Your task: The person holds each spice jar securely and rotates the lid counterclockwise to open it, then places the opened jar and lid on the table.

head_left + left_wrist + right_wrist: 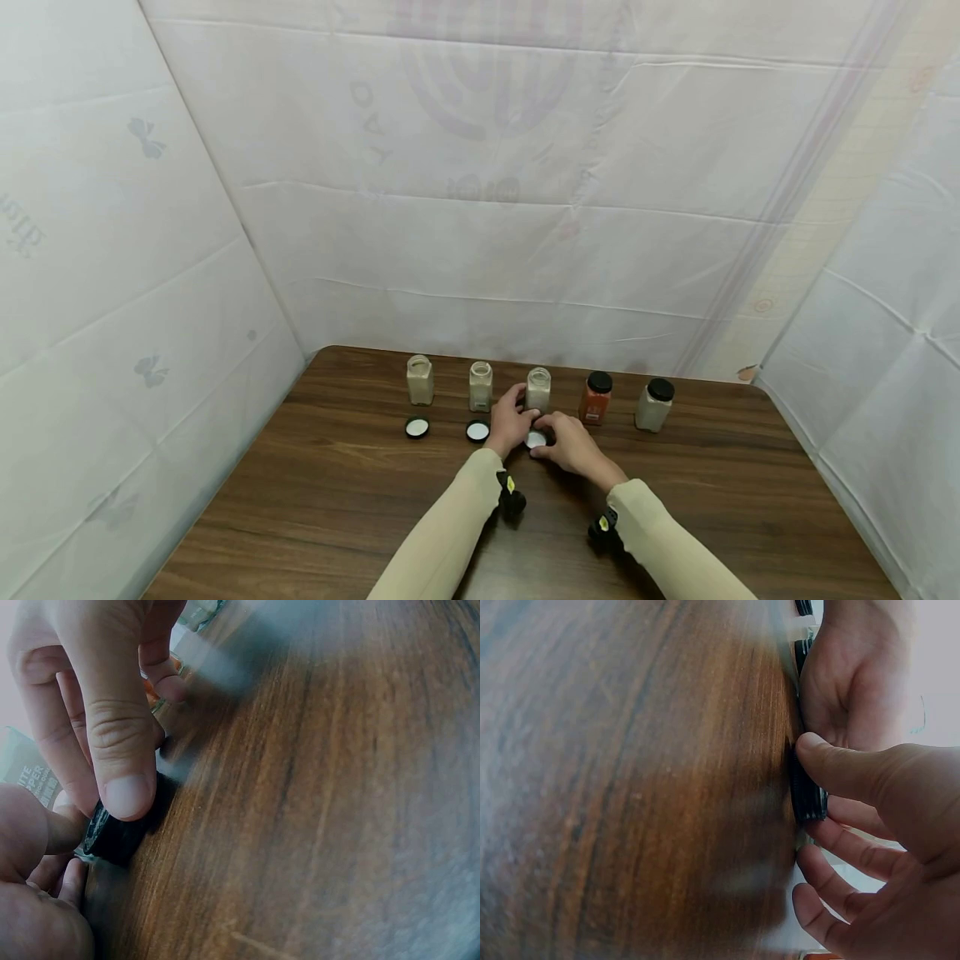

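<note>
Pinched in our right hand, the round black white-lined lid lies nearer than the open clear jar; our left hand's hold is unclear.

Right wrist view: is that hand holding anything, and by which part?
The right hand pinches a black jar lid by its rim.

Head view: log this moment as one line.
left hand: grips middle jar, uncapped; right hand: pinches lid, white side up; two left jars: uncapped; red jar: capped; rightmost jar: capped
</note>
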The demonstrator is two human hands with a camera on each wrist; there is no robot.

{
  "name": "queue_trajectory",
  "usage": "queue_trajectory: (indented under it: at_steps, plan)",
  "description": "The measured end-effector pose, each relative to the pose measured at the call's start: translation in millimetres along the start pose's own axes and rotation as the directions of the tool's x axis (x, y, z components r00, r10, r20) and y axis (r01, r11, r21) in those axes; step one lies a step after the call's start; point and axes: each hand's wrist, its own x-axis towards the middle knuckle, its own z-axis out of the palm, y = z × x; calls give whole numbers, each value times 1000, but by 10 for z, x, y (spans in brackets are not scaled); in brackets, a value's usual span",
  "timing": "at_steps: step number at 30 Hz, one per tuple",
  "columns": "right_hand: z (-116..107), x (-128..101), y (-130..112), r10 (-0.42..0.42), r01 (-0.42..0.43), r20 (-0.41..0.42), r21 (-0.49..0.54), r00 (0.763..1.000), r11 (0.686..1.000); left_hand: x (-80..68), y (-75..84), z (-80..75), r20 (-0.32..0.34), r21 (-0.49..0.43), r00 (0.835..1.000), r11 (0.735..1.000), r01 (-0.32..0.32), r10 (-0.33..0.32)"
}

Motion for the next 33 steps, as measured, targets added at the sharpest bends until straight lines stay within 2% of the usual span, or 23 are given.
queue_trajectory:
  at_steps: [17,24,33]
  plan:
    - [-45,14,13,9,-8,36,-10,999,1000,11,-25,-8,15,-10,999,1000,28,-28]
    - [-130,33,-5,-15,15,20,-25,1000,1000,18,19,-22,6,-30,1000,1000,7,-7]
    - [-255,-12,-70,30,-30,17,5,999,1000,30,-18,-36,46,-68,999,997,32,-29]
